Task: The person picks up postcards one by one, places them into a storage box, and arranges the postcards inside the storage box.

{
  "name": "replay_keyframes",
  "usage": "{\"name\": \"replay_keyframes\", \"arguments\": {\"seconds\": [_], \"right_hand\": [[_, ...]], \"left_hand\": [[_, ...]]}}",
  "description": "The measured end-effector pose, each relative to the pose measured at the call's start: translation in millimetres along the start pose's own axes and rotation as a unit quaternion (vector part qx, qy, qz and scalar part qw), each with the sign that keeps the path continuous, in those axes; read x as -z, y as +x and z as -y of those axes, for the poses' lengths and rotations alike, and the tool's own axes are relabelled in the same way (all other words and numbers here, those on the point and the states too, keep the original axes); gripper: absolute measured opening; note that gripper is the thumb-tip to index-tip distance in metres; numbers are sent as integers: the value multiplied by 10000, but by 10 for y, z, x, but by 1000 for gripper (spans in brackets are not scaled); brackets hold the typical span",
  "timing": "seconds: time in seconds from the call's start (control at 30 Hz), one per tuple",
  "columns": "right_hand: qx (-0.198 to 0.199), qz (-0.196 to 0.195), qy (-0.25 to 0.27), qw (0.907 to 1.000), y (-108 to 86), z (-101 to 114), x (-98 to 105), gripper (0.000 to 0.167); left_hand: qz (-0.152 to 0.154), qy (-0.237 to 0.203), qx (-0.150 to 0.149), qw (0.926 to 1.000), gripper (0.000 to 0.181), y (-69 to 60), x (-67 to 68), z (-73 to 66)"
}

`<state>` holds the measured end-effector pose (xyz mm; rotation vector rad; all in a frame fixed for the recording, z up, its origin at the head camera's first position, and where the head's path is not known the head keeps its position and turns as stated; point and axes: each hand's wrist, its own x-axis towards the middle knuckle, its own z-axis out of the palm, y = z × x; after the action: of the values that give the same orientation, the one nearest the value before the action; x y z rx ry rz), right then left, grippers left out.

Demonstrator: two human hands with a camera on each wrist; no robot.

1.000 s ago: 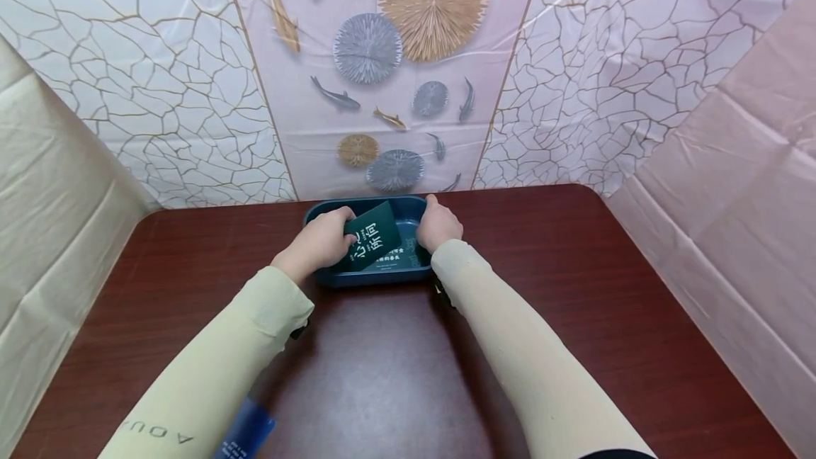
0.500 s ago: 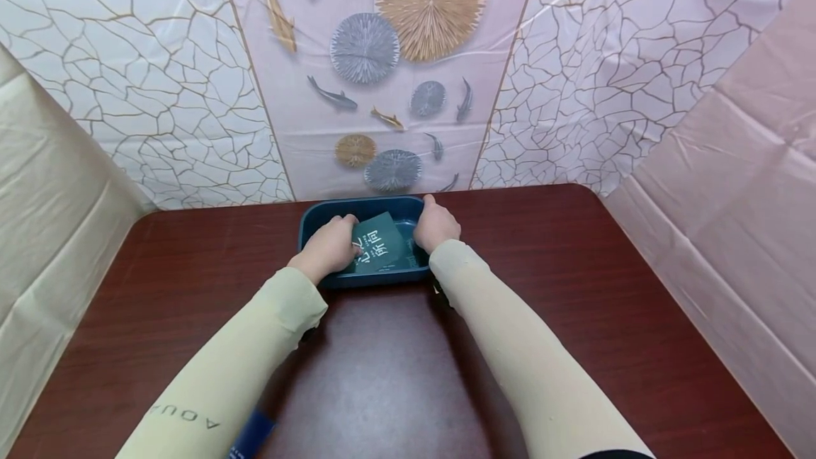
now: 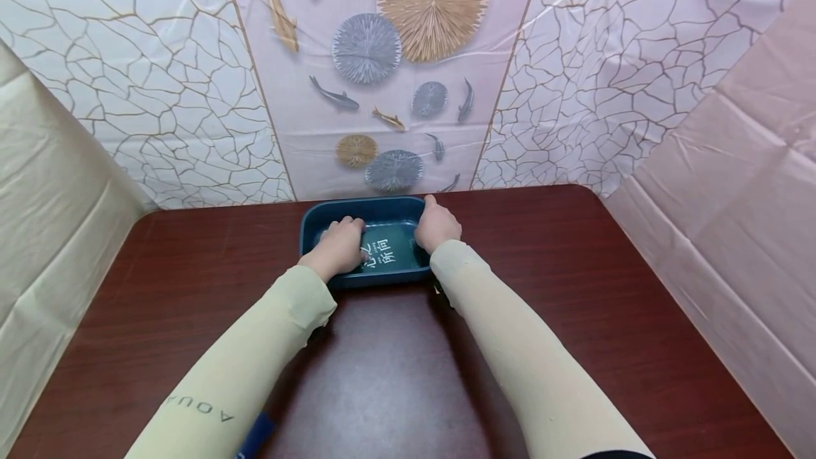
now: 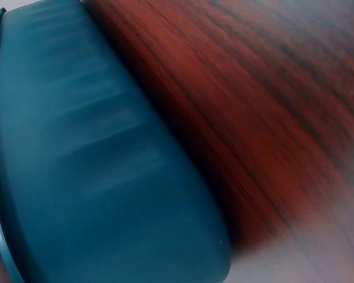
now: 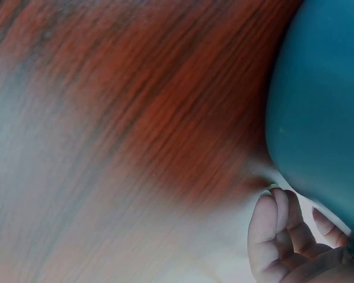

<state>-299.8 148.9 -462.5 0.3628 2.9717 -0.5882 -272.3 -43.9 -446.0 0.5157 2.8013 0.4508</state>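
Note:
A dark teal plastic tray [image 3: 382, 277] stands at the far edge of the table. Inside it lies a green booklet [image 3: 389, 250] with white characters on its cover. My left hand [image 3: 340, 248] reaches over the tray's near left rim and holds the booklet by its left side, the thumb on the cover. At the tray's right end, my right hand [image 3: 437, 225] grips the rim. The right wrist view shows its curled fingers [image 5: 264, 227] beside the tray's outer wall [image 5: 318, 112]. From the left wrist, mostly the tray's ribbed side [image 4: 94, 147] is visible.
The dark red wooden table [image 3: 542, 289] extends on both sides of the tray. A patterned cloth wall [image 3: 382, 126] rises right behind it. Partly covered by my left sleeve, a blue printed item [image 3: 258, 432] lies near the front.
My left hand has moved right and lowered the booklet, which was tilted above the tray floor and now lies flatter inside. My right hand stays on the rim. My left sleeve covers more of the blue item.

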Motion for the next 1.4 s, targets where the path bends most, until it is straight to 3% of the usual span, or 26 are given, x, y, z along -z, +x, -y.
{"name": "replay_keyframes", "arguments": {"seconds": [0.37, 0.6, 0.9, 1.17, 1.3, 1.4], "right_hand": [[35, -39, 13, 10000, -23, -8, 17, 64], [1, -26, 18, 10000, -47, 6, 34, 63], [-27, -27, 38, 10000, -59, 9, 36, 64], [-21, 26, -43, 10000, -28, 12, 9, 66], [26, 12, -75, 10000, -21, -4, 23, 65], [74, 34, -106, 9999, -18, -16, 19, 65]], "left_hand": [[192, -407, -222, 9987, 57, 44, -45, -96], [194, -497, -326, 9980, 55, 66, -42, -76], [198, -414, -172, 9988, 50, 69, -55, -70], [-116, -616, -350, 9974, 41, -113, 12, -22], [-424, -815, -699, 9933, 37, -295, 104, 3], [-585, -898, -936, 9898, 35, -508, 187, 53]]}}
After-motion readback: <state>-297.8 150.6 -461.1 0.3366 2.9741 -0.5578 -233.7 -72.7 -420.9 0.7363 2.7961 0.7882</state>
